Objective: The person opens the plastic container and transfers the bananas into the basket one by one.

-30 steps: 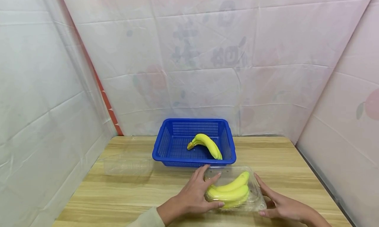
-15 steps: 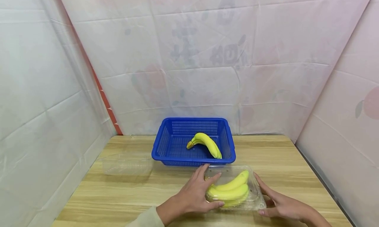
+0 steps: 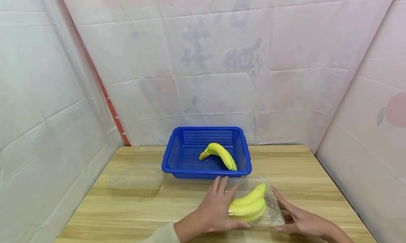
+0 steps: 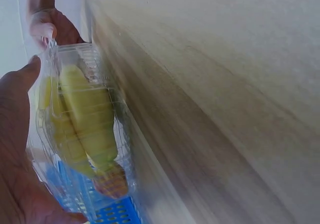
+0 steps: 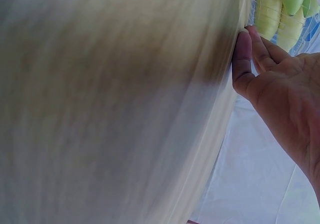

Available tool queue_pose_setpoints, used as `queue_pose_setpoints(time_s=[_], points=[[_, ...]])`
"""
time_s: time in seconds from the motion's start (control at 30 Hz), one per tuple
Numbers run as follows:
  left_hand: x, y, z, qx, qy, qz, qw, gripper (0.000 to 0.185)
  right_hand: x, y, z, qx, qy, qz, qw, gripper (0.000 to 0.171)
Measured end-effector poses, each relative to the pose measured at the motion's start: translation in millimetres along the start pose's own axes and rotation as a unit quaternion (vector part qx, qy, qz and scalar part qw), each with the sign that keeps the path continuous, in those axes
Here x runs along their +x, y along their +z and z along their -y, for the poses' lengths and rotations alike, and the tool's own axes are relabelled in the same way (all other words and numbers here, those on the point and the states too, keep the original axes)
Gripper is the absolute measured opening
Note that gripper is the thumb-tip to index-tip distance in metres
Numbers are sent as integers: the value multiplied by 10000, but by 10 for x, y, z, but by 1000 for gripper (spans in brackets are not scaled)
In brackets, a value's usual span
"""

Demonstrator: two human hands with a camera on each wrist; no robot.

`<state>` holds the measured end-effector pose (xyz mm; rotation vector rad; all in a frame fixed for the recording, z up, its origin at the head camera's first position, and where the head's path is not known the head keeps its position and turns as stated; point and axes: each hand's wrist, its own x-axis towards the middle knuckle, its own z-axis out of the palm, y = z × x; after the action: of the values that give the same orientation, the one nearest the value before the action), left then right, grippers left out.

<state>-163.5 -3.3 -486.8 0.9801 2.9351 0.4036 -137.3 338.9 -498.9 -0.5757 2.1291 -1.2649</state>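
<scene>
Your left hand [image 3: 215,209] spreads wide over the box's [image 3: 271,208] 9 o'clock end; your right hand [image 3: 301,218] grips its 4 o'clock corner. The box, bananas [image 3: 248,205] inside, sits at the basket's [image 3: 206,172] 5 o'clock.

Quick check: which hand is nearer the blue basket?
Left. The left hand is at the left end of the clear container, close to the near side of the blue basket; the right hand is at the container's right end, farther from the basket.
</scene>
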Motion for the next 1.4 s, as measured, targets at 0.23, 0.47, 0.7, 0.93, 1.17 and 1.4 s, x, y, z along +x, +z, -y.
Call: queue_pose_setpoints(time_s=[0.23,0.47,0.7,0.93,1.17,1.4], points=[[55,-18,-74,370,164,-65,9992,109,3,-3,-15,61,90,10,9999,113],[88,3,-172,753,242,14,9969,103,-2,17,-34,198,19,43,9998,111],[88,1,-216,951,247,-90,9951,90,1,11,-34,227,11,80,9997,109],[78,-7,-253,1106,222,48,9936,86,8,0,-46,306,77,152,9994,109],[97,-15,-294,1238,142,122,9921,88,-8,9,-38,206,125,74,9997,110],[121,-2,-313,1152,-26,82,9933,91,-4,18,-32,77,198,-34,9998,108]])
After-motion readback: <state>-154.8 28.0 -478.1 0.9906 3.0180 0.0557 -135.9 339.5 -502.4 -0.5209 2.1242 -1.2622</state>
